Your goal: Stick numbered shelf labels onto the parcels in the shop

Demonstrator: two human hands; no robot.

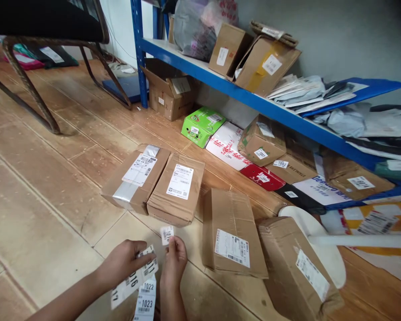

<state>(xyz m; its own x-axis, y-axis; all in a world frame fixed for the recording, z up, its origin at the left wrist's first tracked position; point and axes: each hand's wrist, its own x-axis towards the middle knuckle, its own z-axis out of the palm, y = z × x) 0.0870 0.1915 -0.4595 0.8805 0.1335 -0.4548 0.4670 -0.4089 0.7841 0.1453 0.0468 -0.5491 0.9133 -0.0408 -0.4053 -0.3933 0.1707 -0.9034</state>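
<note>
My left hand [125, 263] pinches a strip of printed number labels [133, 283]; "016" can be read on it. Below hangs more label strip [145, 303] marked 1022 and 1023. Between thumb and finger, my right hand [174, 263] grips one small number label [167, 235], its print too blurred to read fully. Just beyond that label stands a cardboard box [177, 207] with a white shipping label [180, 181]. Touching its left side is another cardboard box [115, 189] with silver tape. To the right lie a third box [227, 205] and a tilted fourth box [287, 249].
A blue-framed shelf [220, 82] holds boxes and bagged parcels. Under it runs a row of numbered parcels, including a green box [200, 122] and a red one [260, 177]. A white round base with a pole [334, 267] stands at right; a metal-legged chair [30, 84] is upper left.
</note>
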